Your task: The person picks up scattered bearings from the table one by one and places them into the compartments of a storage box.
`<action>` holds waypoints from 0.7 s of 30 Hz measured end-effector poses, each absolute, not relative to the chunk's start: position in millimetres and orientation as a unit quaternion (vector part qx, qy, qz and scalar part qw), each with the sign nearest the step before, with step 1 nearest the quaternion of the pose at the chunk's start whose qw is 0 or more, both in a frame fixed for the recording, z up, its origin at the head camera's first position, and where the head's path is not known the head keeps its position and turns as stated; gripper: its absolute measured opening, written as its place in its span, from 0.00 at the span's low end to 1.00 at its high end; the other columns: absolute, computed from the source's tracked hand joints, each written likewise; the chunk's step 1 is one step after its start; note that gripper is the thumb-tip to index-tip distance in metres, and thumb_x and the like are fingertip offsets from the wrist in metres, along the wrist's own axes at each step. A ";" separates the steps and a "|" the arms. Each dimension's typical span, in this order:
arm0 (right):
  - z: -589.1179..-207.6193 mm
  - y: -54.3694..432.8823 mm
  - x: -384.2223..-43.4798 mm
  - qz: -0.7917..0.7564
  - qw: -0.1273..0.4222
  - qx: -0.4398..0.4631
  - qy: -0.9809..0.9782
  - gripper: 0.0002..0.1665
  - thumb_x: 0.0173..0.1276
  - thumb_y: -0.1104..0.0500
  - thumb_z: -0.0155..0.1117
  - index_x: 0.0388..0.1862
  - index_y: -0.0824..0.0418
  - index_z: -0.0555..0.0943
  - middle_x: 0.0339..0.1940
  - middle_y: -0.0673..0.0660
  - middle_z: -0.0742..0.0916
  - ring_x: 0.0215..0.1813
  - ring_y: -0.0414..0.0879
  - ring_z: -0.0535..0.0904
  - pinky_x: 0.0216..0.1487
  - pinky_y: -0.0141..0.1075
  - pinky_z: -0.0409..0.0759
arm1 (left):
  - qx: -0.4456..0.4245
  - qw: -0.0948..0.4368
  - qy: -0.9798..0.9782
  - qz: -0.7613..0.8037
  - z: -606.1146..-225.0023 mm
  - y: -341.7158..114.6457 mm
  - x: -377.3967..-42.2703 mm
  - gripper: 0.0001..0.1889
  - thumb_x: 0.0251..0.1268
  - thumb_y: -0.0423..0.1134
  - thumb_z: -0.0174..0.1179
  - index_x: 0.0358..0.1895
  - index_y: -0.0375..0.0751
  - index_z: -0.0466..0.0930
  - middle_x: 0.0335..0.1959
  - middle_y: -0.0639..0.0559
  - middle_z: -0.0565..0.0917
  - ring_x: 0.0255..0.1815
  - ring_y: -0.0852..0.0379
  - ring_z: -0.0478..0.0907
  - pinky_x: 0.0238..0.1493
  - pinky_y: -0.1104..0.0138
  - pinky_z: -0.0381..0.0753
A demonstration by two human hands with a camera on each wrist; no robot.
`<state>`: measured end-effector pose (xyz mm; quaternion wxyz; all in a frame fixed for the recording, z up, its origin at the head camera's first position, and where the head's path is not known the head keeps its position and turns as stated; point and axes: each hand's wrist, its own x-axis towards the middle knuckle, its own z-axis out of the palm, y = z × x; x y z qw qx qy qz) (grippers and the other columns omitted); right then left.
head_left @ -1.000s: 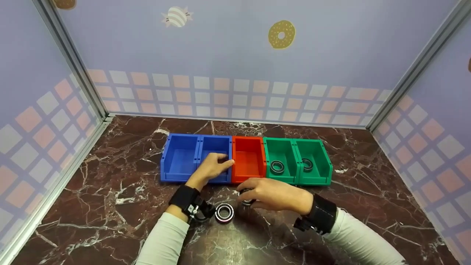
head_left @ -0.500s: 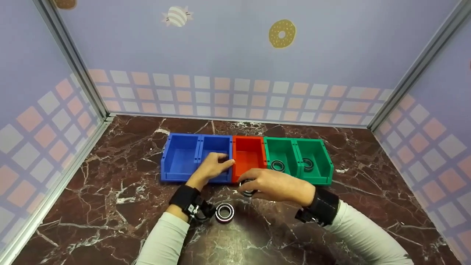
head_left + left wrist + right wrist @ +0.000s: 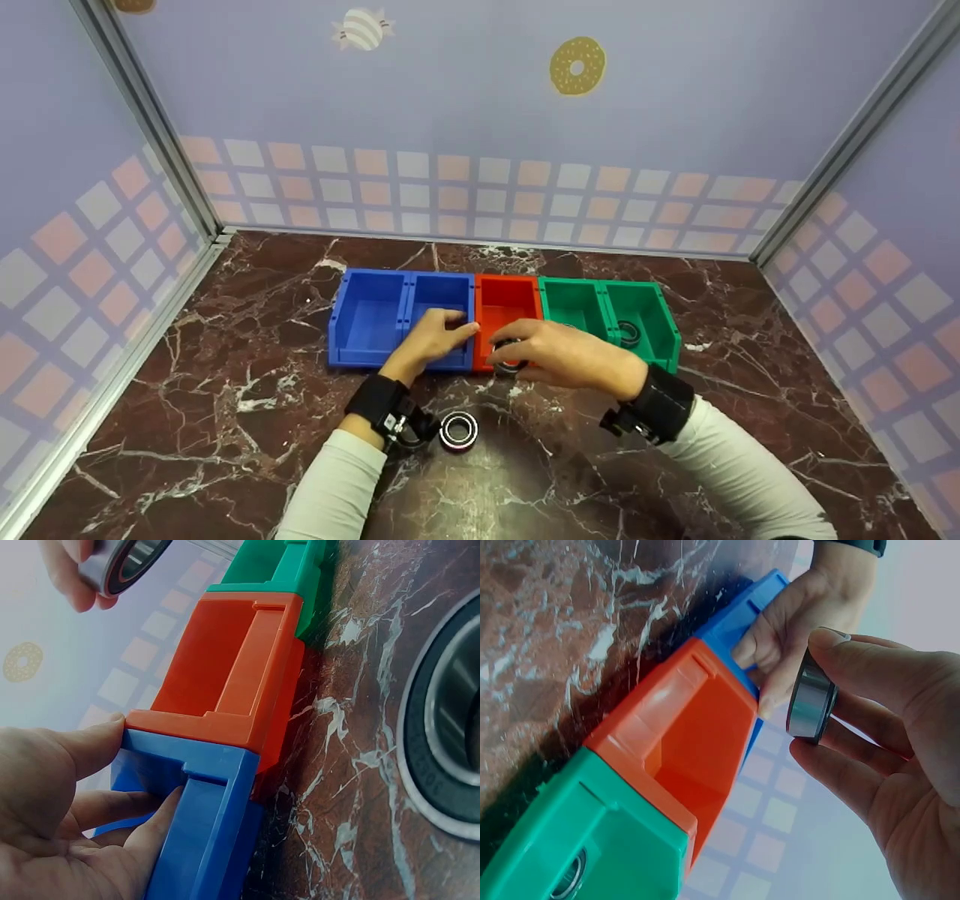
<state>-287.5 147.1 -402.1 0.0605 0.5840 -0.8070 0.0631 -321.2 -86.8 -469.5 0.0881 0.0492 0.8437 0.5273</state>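
My right hand [image 3: 574, 352] pinches a ball bearing [image 3: 810, 705] between thumb and fingertips. It holds the bearing tilted on edge above the front of the red bin [image 3: 510, 292]. My left hand [image 3: 431, 337] grips the side wall of the blue bin [image 3: 225, 761] beside the red one. Its thumb lies at the wall's top edge, the other fingers inside the bin. Another bearing [image 3: 458, 431] lies flat on the table, close to the left wrist. The right green bin holds one bearing [image 3: 628, 334]; the left green bin's bearing [image 3: 570, 875] is mostly hidden by my right hand in the head view.
The bins stand side by side in a row: another blue bin [image 3: 371, 315] at the left end, two green bins [image 3: 637, 296] at the right. Beneath is a dark marbled table [image 3: 247, 450]. Patterned walls [image 3: 480, 112] enclose the back and both sides.
The right hand has lifted the bearing and moved it away from me, from the table in front of the bins to over the red bin's front. The left hand has stayed put.
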 end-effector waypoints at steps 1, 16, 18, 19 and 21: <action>-400.7 147.5 -288.6 0.064 0.057 0.581 -0.809 0.23 0.62 0.63 0.71 0.57 0.51 0.83 0.60 0.56 0.83 0.62 0.49 0.79 0.60 0.39 0.81 | 0.050 0.089 0.844 0.526 -469.4 -86.8 -321.5 0.28 0.69 0.43 0.61 0.65 0.28 0.73 0.65 0.35 0.76 0.64 0.44 0.75 0.68 0.54 0.73; -385.6 143.4 -308.9 0.087 0.050 0.560 -0.822 0.19 0.66 0.62 0.68 0.56 0.54 0.84 0.59 0.59 0.84 0.61 0.51 0.80 0.56 0.37 0.83 | 0.042 0.099 0.846 0.522 -470.4 -87.7 -323.5 0.29 0.69 0.44 0.60 0.66 0.28 0.71 0.67 0.35 0.74 0.66 0.43 0.73 0.69 0.54 0.72; -384.6 143.1 -310.5 0.086 0.050 0.555 -0.826 0.19 0.66 0.62 0.68 0.56 0.54 0.84 0.59 0.59 0.84 0.60 0.51 0.80 0.56 0.37 0.83 | 0.043 0.098 0.847 0.521 -470.5 -87.6 -323.6 0.28 0.69 0.44 0.60 0.66 0.28 0.71 0.67 0.35 0.74 0.67 0.43 0.73 0.69 0.54 0.72; -384.1 143.1 -311.3 0.086 0.049 0.552 -0.828 0.19 0.66 0.62 0.69 0.56 0.54 0.84 0.59 0.59 0.84 0.60 0.51 0.80 0.56 0.37 0.83 | 0.044 0.097 0.847 0.521 -470.4 -87.5 -323.5 0.28 0.70 0.43 0.60 0.66 0.28 0.72 0.67 0.34 0.74 0.66 0.43 0.73 0.69 0.54 0.73; -383.2 142.9 -313.1 0.086 0.046 0.547 -0.831 0.19 0.66 0.61 0.69 0.56 0.54 0.84 0.59 0.59 0.83 0.60 0.51 0.80 0.56 0.37 0.84 | 0.048 0.094 0.849 0.517 -470.4 -87.2 -323.7 0.28 0.70 0.43 0.60 0.66 0.27 0.72 0.67 0.34 0.75 0.66 0.43 0.74 0.68 0.54 0.73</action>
